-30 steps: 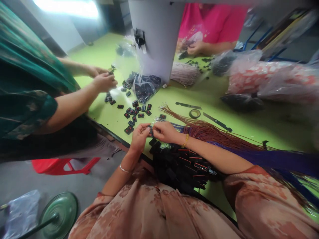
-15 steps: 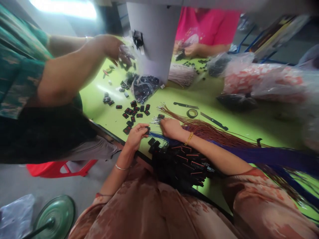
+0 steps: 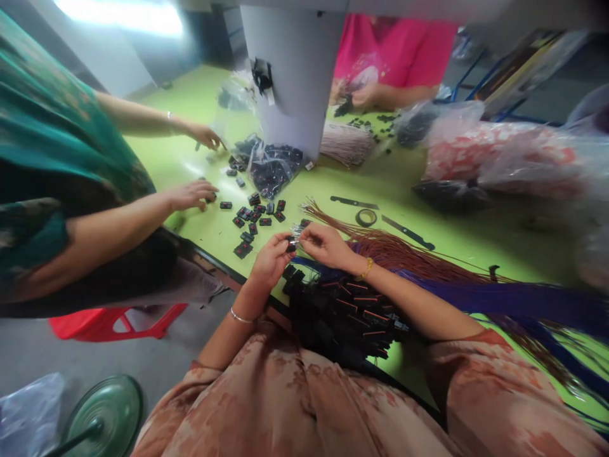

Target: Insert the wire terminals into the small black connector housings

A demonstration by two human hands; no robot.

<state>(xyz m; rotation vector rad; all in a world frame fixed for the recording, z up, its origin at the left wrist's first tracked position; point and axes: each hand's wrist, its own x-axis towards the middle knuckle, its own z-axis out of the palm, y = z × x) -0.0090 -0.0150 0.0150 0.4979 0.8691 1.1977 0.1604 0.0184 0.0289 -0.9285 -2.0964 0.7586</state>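
Note:
My left hand (image 3: 272, 259) is closed on a small black plastic connector (image 3: 290, 244), held just above the table. Against it, my right hand (image 3: 326, 246) pinches what looks like a thin wire; its fingers partly hide the end. Silver wire tips (image 3: 297, 231) show right behind my fingertips. Blue wires (image 3: 304, 261) run below the right hand. Under my forearms lies a heap of black connectors with wires (image 3: 342, 311). Several loose black connectors with red marks (image 3: 254, 214) are scattered beyond my left hand.
Brown wires (image 3: 390, 251) and a blue wire bundle (image 3: 499, 292) stretch right. Beyond lie a tape roll (image 3: 366, 218) and two dark blades (image 3: 406, 232). A bag of black parts (image 3: 276, 166) rests by a grey pillar (image 3: 295, 76). A co-worker's hands (image 3: 193, 193) are at left; another person sits opposite.
My left hand has moved right and up with the connector, and my right fingers have come to meet it. The co-worker at left has let go of a plastic bag and lowered both hands to the table.

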